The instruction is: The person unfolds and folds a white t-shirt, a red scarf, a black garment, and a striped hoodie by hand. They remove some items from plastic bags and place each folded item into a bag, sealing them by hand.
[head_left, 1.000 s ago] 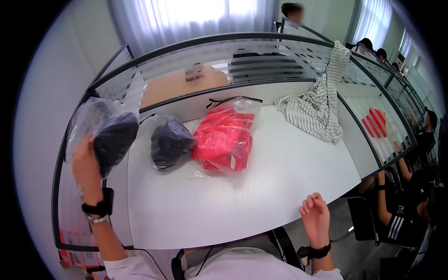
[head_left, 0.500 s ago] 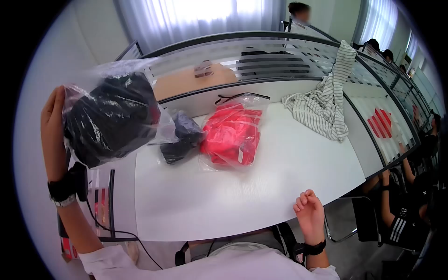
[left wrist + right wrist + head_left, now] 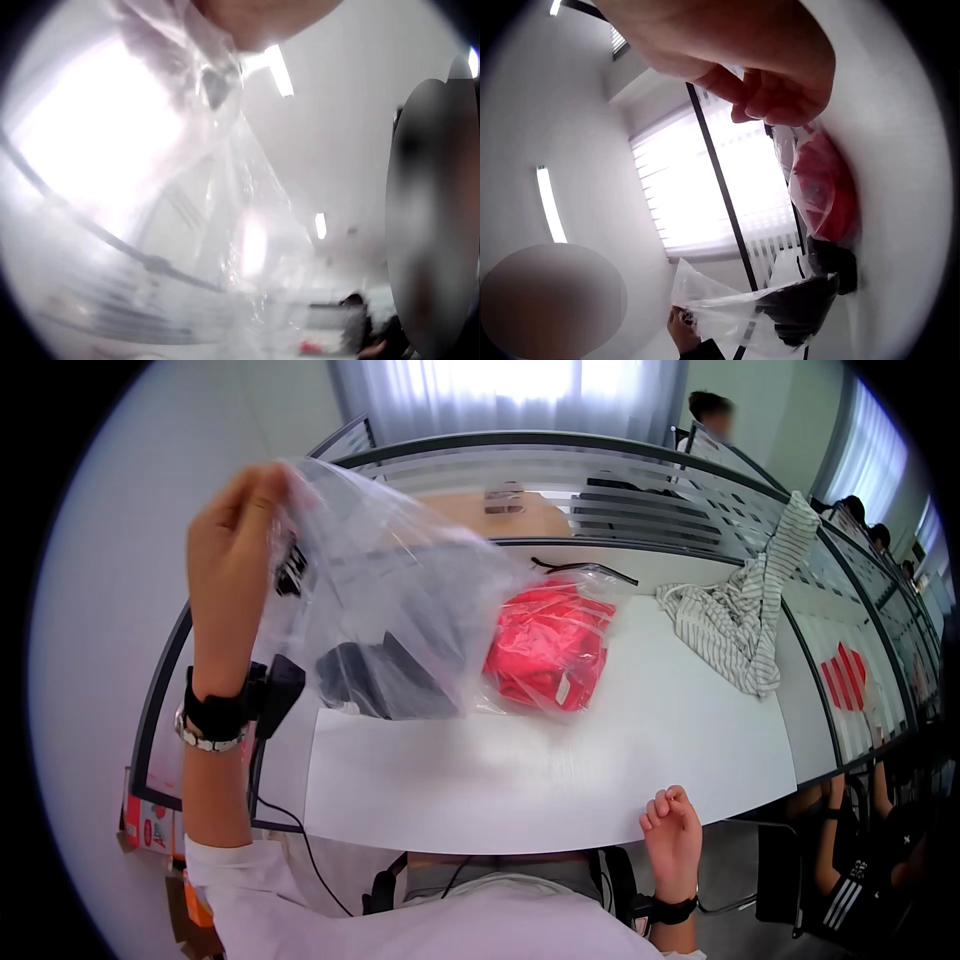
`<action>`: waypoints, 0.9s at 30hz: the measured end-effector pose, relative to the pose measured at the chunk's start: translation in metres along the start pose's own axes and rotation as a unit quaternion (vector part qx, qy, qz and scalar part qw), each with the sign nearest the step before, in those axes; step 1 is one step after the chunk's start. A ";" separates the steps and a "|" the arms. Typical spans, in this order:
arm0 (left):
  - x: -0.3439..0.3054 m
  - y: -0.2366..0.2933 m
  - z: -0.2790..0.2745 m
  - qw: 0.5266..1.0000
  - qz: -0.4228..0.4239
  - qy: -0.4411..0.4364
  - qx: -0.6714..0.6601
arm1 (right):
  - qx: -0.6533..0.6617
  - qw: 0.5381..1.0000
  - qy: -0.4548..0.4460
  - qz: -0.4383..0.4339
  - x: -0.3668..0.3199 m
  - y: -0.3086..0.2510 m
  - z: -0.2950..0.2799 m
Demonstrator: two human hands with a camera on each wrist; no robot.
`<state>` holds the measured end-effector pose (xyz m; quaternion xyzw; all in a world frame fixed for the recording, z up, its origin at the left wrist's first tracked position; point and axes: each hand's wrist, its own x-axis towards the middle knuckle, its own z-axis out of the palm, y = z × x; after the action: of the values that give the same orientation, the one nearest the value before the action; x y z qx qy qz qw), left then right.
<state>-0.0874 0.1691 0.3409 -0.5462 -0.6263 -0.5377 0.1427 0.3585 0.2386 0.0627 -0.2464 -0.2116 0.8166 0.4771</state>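
Pinched at its top corner by my left hand, a clear plastic bag hangs slanting over the left of the table. Dark cloth shows low behind or inside the film; which bag it lies in is hard to tell in the head view. The right wrist view shows dark cloth at the bag's low end. Touching or close beside it is a bag of red cloth. My right hand hangs loosely curled at the table's front edge, holding nothing.
A striped cloth lies at the back right, partly over the divider. A black strap lies behind the red bag. A cable hangs at the left. People sit beyond the right divider.
My left hand has moved up and to the right with the bag, now above the table and stretched out, its dark contents lower. The right hand has hardly moved.
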 end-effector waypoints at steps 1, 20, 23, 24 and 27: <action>0.001 -0.004 -0.003 0.987 -0.015 0.116 -0.110 | -0.021 1.000 0.001 -0.004 0.001 0.000 0.002; -0.196 0.057 0.038 0.660 0.282 -0.667 -0.200 | -0.167 0.942 -0.219 0.192 0.009 0.048 0.056; -0.187 0.034 0.029 0.796 0.069 -0.554 -0.233 | -0.232 0.942 -0.155 0.184 0.013 0.057 0.035; -0.179 0.013 0.021 0.858 0.037 -0.487 -0.159 | -0.267 0.941 -0.132 0.161 0.014 0.060 0.028; -0.185 -0.069 0.019 0.924 -0.160 -0.343 0.050 | -0.293 0.941 -0.104 0.130 0.022 0.051 0.026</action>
<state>-0.0706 0.0991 0.1561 -0.5820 -0.7420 -0.3014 -0.1410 0.2987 0.2315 0.0492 -0.3143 -0.4565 0.7943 0.2487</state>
